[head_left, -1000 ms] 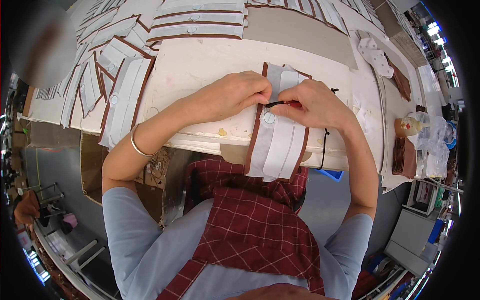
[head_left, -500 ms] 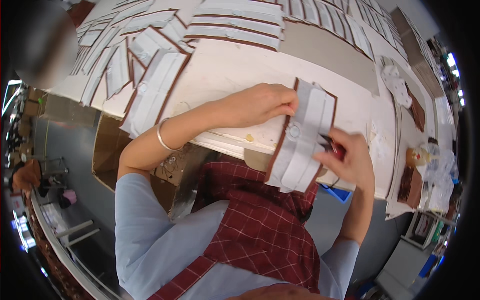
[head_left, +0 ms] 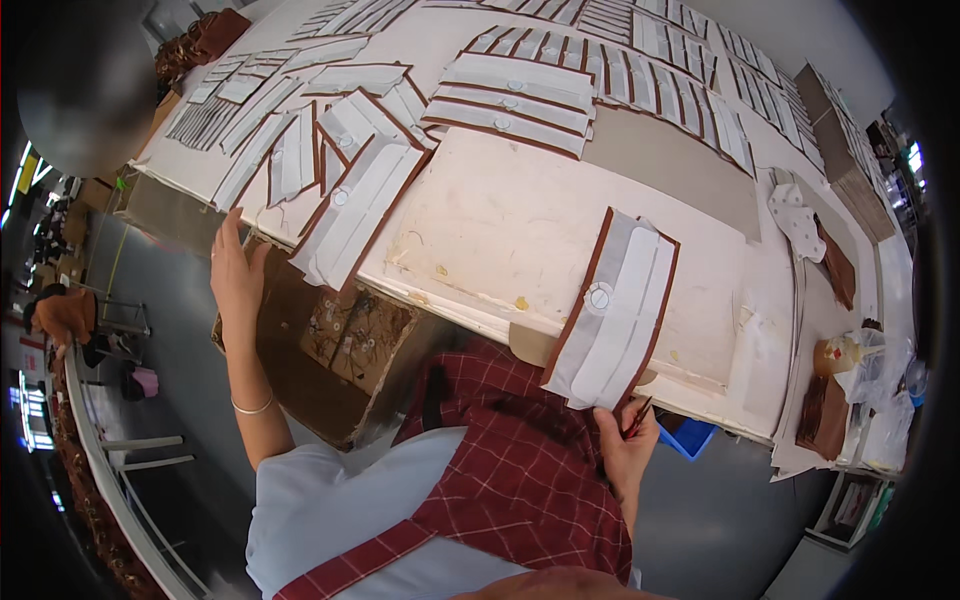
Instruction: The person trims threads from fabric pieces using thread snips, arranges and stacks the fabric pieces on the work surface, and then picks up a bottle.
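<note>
A white-grey fabric panel (head_left: 612, 305) with brown edging and a round white disc lies slantwise over the table's front edge. At its near lower corner is my right hand (head_left: 628, 440), with the thumb touching or very close to the panel. Closed in that hand is a pair of small snips (head_left: 637, 418); only dark, narrow tips stick out and the rest is hidden by the fingers. Far to the left, my left hand (head_left: 238, 280) is raised with fingers stretched out and holding nothing, beside the cardboard box and the table edge. Close to it, another brown-edged panel (head_left: 360, 205) overhangs the table.
An open cardboard box (head_left: 300, 385) with thread scraps inside stands under the table (head_left: 480, 215). Rows of similar panels (head_left: 515, 95) cover the far side. Grey board (head_left: 670, 165) lies behind. Plastic bags (head_left: 885, 400) and brown pieces (head_left: 825, 415) sit at right.
My left hand has let go of the panel and swung left toward the box. My right hand has dropped to the panel's lower corner, still holding the snips. The panel now rests on the table edge.
</note>
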`<state>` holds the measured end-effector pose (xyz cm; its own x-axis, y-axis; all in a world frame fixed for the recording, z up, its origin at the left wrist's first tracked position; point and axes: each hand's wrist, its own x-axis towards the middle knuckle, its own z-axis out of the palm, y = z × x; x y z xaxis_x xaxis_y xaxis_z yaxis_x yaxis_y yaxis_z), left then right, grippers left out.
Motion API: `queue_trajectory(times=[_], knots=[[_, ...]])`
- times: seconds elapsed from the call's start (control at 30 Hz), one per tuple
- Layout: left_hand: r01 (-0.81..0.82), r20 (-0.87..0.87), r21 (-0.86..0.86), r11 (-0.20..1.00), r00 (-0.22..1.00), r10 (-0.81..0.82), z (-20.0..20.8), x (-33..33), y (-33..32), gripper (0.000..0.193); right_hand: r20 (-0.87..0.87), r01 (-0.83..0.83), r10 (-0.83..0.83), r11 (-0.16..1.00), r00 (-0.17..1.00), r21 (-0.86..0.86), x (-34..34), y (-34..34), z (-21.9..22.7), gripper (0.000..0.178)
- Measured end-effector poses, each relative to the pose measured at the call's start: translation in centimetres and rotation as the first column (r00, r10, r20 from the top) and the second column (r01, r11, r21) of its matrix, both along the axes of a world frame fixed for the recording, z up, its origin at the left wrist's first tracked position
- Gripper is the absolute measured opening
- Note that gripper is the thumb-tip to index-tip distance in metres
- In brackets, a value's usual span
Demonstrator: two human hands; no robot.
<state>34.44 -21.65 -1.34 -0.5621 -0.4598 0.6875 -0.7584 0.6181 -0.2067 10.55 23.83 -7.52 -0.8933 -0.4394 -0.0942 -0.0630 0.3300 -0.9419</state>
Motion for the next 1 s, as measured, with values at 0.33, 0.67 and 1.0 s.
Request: queue_trajectory(times=[0.33,0.67,1.0], knots=[[0.329,-0.383,0.909,0.257,0.902,0.201,-5.5,-0.4,-0.2,0.044,-0.435,0.089,-0.172,0.975,0.884,-0.205,-13.8,3.6,5.8,0.026],[0.441,-0.600,0.493,0.750,0.797,-0.074,3.0,-3.2,3.0,0.023,-0.056,-0.109,0.099,0.973,0.993,-0.204,-22.6,4.3,4.7,0.025],[0.921,-0.936,0.324,0.217,0.346,-0.068,7.4,-10.2,4.5,0.030,-0.203,-0.105,0.091,0.993,0.975,-0.059,-22.2,4.2,5.3,0.026]])
